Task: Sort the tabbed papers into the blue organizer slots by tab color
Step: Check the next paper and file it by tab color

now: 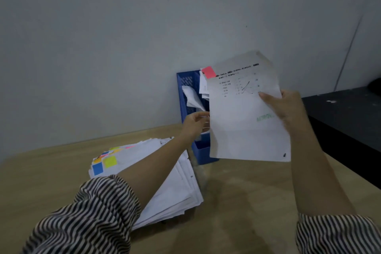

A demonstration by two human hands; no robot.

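The right hand [285,109] pinches a sheet [245,113] with a pink tab [208,72] by its right edge, holding it up in front of the blue organizer [186,88] at the table's far edge. The left hand [194,122] curls at the sheet's left edge; whether it grips is unclear. The paper looks light and floppy, so supporting both side edges should keep it from buckling. The remaining stack [165,181] lies near the table's middle.

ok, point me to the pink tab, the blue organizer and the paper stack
pink tab [208,72], head view, middle of the tab at the held sheet's top corner
blue organizer [186,80], head view, perforated left wall
paper stack [175,189], head view, bare white top sheet right of the forearm
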